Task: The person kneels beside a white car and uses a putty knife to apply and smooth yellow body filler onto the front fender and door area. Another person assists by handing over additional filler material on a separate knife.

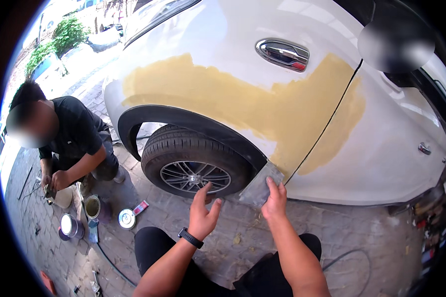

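My right hand point(275, 200) grips a flat grey rectangular sheet point(257, 187), thumb and fingers at its right edge; it looks like sandpaper, though its exact kind is unclear. The sheet lies against or just in front of the lower rear corner of a white car's fender. Dull yellow filler point(252, 104) covers a broad patch of the fender and runs across the gap onto the door. My left hand point(203, 215), with a black watch point(190, 237) on its wrist, is empty, fingers apart, in front of the wheel point(195, 175).
On the left a person point(79, 128) in dark clothes crouches, both hands on a small object. Beside them stand an open can point(94, 208), a white-topped can point(70, 225) and a round lid point(127, 219). A dark hose point(114, 265) crosses the paving. Clutter lies at far right.
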